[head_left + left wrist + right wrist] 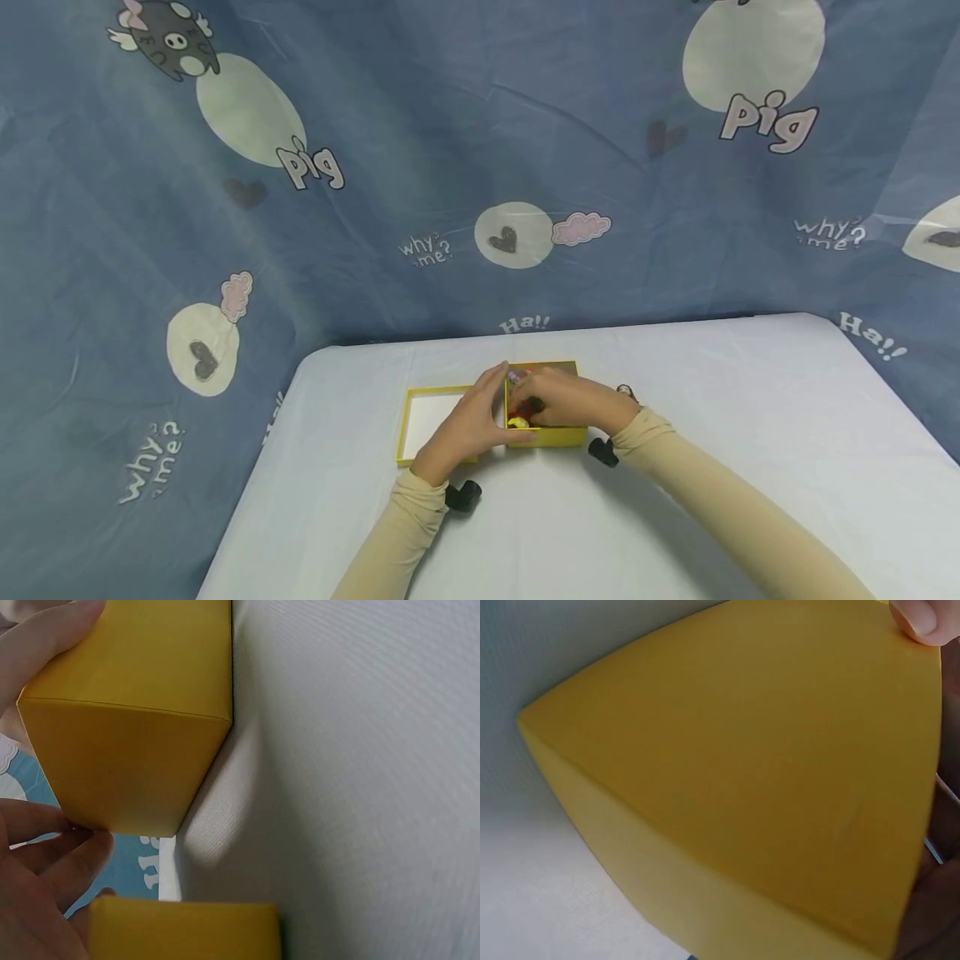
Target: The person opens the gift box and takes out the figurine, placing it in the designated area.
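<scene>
An open yellow box [551, 437] stands on the white table with small colourful items in it, among them a yellow piece [518, 423] and a purple one [513, 377]. My left hand [468, 421] holds the box by its left end, thumb on the front wall, fingers [79, 859] at the upper edge of the end wall. Over the rim reaches my right hand [558, 396], its fingers down among the items beside a dark and red piece [528, 409]. Whether it grips that piece I cannot tell. In the right wrist view the left thumb [919, 616] touches the front wall.
Left of the box lies its yellow-rimmed lid [406, 425], white inside up, partly behind the left hand. A small brown item [626, 390] shows behind the right wrist. Black wrist cameras [463, 497] hang beneath both wrists. A blue patterned cloth [420, 167] rises behind the table.
</scene>
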The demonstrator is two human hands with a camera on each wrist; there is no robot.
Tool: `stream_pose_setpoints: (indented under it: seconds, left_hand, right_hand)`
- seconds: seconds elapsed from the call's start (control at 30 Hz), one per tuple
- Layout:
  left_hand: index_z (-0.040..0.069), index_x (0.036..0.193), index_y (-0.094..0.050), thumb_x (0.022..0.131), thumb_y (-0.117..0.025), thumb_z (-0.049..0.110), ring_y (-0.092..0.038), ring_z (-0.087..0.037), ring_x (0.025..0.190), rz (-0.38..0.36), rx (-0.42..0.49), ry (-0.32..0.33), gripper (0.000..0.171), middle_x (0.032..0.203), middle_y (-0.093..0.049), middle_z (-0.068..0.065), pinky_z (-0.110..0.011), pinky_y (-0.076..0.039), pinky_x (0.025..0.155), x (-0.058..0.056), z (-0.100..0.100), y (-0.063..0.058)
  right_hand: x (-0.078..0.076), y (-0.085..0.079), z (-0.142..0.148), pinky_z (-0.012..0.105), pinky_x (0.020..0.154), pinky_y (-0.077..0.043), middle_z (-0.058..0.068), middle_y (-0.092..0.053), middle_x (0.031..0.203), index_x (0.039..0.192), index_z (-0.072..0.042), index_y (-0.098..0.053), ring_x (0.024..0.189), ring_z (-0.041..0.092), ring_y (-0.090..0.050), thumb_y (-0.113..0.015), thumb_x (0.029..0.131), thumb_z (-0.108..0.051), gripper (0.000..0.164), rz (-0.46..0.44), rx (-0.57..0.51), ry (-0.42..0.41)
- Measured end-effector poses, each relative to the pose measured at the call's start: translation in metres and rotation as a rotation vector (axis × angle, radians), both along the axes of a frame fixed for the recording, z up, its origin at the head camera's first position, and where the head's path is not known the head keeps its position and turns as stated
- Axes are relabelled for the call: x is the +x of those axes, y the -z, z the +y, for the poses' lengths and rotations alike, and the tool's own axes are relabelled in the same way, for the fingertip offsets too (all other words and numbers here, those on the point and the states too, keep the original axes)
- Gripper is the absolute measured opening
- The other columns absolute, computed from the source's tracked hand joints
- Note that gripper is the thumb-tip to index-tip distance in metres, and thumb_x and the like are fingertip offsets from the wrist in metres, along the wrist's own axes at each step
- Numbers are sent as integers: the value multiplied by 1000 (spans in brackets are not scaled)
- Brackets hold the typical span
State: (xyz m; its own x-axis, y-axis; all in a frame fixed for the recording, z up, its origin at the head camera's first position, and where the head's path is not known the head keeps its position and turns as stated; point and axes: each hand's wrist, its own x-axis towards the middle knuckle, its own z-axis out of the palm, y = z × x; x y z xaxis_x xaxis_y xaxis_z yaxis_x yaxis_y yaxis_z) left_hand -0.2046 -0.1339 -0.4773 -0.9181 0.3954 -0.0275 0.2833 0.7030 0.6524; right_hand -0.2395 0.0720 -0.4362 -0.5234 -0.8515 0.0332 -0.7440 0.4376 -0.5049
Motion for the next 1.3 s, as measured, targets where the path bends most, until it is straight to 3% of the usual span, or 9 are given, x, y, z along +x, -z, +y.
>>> stream_pose_setpoints:
  seconds: [0.33, 0.5, 0.67, 0.97, 1.1, 1.3]
  left_hand:
    - [15, 166, -21, 73, -86, 65, -28, -30, 158, 13, 7, -5, 125, 173, -21, -5, -54, -37, 123, 0, 0, 1]
    - [14, 167, -21, 73, -87, 64, -29, -30, 157, 10, 4, -4, 125, 173, -21, -3, -52, -37, 124, -1, 2, -1]
    - [14, 167, -19, 74, -87, 61, -29, -30, 157, 3, 5, 4, 124, 174, -20, -3, -52, -37, 124, -1, 2, -1]
    - [13, 166, -22, 73, -88, 62, -31, -33, 156, 14, 4, -5, 124, 173, -23, -6, -54, -38, 123, -1, 1, -1]
    - [12, 166, -22, 73, -88, 60, -31, -33, 156, 18, 12, 0, 123, 173, -23, -7, -55, -38, 122, -1, 1, 0]
    - [13, 166, -23, 73, -88, 61, -34, -34, 155, 18, 10, -3, 123, 172, -24, -6, -56, -40, 121, -1, 0, 0]
  right_hand:
    - [0, -4, -2, 20, 70, -50, -4, -70, 88, 92, -16, -78, 81, 12, -58, -78, 87, 1, 18, 103, 55, 7]
    - [0, -7, -2, 19, 70, -48, -5, -66, 86, 89, -17, -77, 81, 8, -51, -82, 85, -2, 16, 193, 103, -8]
    - [1, -5, -3, 22, 76, -53, -5, -67, 90, 90, -17, -77, 86, 9, -55, -84, 84, -3, 16, 270, 87, -47]
    - [0, 2, -2, 23, 79, -59, -5, -76, 94, 101, -14, -79, 85, 7, -66, -84, 84, -5, 19, 148, 41, 14]
    - [-3, 7, 1, 26, 85, -61, -6, -77, 100, 106, -16, -80, 92, 7, -68, -88, 83, -14, 25, 134, 34, 33]
    - [-5, 10, 6, 29, 86, -61, -8, -76, 102, 107, -18, -78, 93, 6, -69, -90, 81, -21, 29, 31, -41, 81]
